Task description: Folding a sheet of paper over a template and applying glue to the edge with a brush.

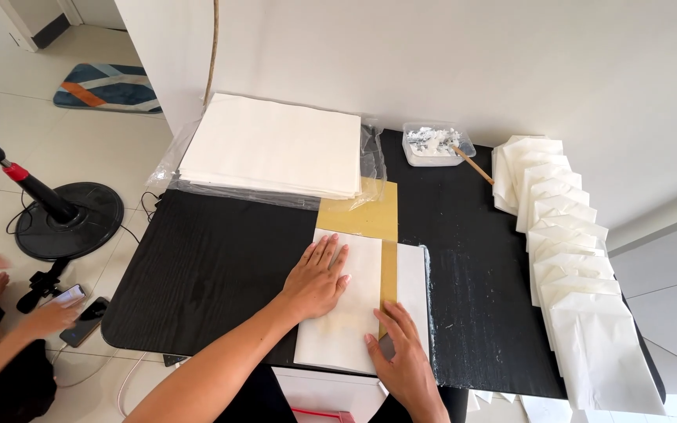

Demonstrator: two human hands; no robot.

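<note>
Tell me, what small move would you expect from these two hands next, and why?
Probably the right hand folds the sheet's right flap over the yellow board. The left hand lies flat on the folded white paper, and that flap still lies open.

We can't see the tabletop's (221, 266) near right corner: the last folded white sheet (601, 352) covers it and runs off the bottom edge. Gold board (362, 215) mostly hidden under the white sheet (342, 313) and the plastic-wrapped paper stack (272, 145). Contents of the clear tub (436, 143) too small to identify. Another person's hand (50, 317) and fan (48, 204) cut by left edge.
</note>
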